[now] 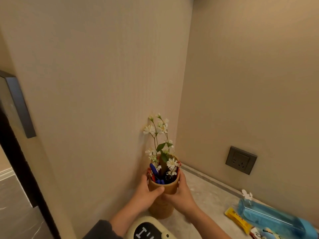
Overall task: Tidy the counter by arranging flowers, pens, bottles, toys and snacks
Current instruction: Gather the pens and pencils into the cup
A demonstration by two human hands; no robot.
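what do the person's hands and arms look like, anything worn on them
Both the left hand and right hand are bare: no gloves, rings or watch visible. A dark grey sleeve ends above the left forearm; the right forearm shows none.

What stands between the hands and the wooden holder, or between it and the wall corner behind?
Nothing visible. The left hand and right hand already grip the wooden holder, and no object shows on the counter between it and the corner; the holder hides part.
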